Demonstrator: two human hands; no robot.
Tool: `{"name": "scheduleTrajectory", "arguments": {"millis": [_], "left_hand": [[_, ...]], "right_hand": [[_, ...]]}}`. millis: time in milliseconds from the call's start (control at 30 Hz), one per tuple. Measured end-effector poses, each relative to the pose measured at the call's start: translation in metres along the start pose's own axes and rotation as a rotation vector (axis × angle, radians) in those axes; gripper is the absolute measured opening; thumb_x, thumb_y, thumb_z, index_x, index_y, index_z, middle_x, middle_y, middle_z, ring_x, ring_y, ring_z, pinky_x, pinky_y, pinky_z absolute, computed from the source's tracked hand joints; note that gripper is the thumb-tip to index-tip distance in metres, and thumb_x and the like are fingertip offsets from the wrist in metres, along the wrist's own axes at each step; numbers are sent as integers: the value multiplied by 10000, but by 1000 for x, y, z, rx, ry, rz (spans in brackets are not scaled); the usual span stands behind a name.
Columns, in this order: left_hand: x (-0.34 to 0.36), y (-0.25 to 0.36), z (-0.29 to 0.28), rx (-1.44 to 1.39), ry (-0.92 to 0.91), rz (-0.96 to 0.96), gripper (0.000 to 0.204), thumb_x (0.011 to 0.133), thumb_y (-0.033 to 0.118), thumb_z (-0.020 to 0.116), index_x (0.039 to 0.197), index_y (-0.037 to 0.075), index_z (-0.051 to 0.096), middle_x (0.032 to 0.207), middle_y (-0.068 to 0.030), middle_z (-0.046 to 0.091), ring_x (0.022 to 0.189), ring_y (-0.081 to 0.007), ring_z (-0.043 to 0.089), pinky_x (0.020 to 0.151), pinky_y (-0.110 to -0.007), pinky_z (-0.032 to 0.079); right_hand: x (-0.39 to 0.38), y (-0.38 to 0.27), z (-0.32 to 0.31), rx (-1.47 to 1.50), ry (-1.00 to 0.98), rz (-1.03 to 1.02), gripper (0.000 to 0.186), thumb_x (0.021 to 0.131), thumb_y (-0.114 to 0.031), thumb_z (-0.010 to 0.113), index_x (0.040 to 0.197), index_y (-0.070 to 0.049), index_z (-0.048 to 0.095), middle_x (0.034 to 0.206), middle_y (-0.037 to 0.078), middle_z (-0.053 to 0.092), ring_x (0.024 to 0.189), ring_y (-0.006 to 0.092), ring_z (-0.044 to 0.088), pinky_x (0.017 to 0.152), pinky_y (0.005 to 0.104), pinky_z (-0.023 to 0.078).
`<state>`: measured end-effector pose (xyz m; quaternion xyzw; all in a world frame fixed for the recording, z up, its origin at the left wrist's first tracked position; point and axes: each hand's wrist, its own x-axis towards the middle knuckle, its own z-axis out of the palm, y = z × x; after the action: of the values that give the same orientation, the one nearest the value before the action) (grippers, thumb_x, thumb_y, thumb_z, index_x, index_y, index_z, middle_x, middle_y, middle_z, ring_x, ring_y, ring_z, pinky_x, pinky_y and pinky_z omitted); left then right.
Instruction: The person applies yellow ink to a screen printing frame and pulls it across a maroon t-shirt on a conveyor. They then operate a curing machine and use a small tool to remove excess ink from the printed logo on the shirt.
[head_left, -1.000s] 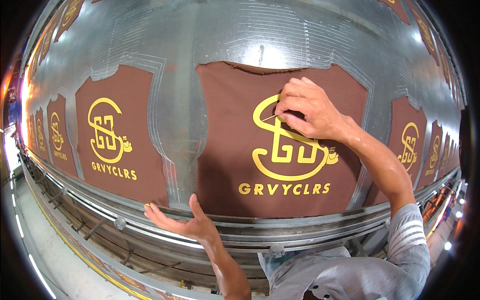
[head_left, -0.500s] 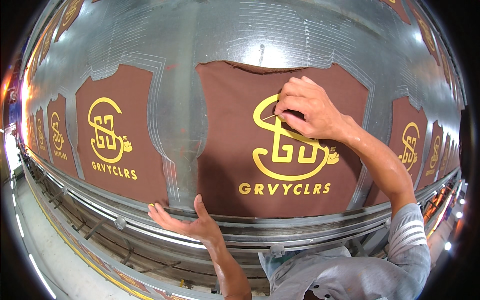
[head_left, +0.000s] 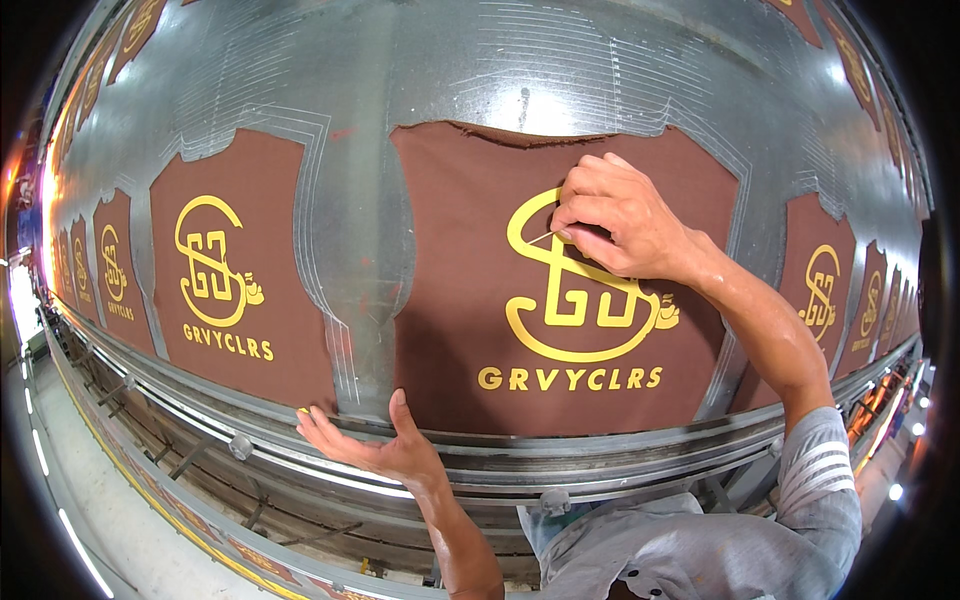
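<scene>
One thin pick (head_left: 541, 238) sits in the narrow pinch of your right hand (head_left: 625, 220), its point reaching left and down from the fingertips to the upper curve of the yellow print (head_left: 575, 354). Whether it touches, you can't tell from here. The brown panel (head_left: 450, 300) lies flat beneath those fingers, its neck edge just beyond them. Your left hand (head_left: 370, 445) is spread wide, palm up, thumb near the panel's lower-left corner; a yellow spot marks one fingertip, smear or scrap unclear. To work well, hold the pick low and light, move only its tip, and let neither knuckles nor stained finger brush the cloth.
</scene>
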<state>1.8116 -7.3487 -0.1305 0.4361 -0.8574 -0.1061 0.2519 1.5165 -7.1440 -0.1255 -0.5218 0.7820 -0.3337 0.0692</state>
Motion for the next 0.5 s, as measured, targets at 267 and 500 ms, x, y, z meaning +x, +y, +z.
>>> {"name": "scheduleTrajectory", "arguments": {"millis": [267, 500], "left_hand": [[-1, -2, 0, 2, -9, -4, 872, 786, 443, 771, 1430, 24, 357, 1510, -228, 259, 1419, -405, 229, 1118, -615, 247], [-2, -4, 2, -6, -6, 3, 866, 787, 442, 769, 1429, 30, 358, 1510, -226, 261, 1420, -401, 227, 1123, -612, 245]], "right_hand": [[-1, 0, 0, -17, -3, 10, 77, 748, -64, 678, 799, -80, 622, 778, 36, 507, 753, 210, 498, 647, 356, 360], [-1, -1, -1, -12, 0, 8, 76, 748, -56, 672, 797, -78, 619, 775, 35, 508, 750, 207, 495, 646, 355, 358]]}}
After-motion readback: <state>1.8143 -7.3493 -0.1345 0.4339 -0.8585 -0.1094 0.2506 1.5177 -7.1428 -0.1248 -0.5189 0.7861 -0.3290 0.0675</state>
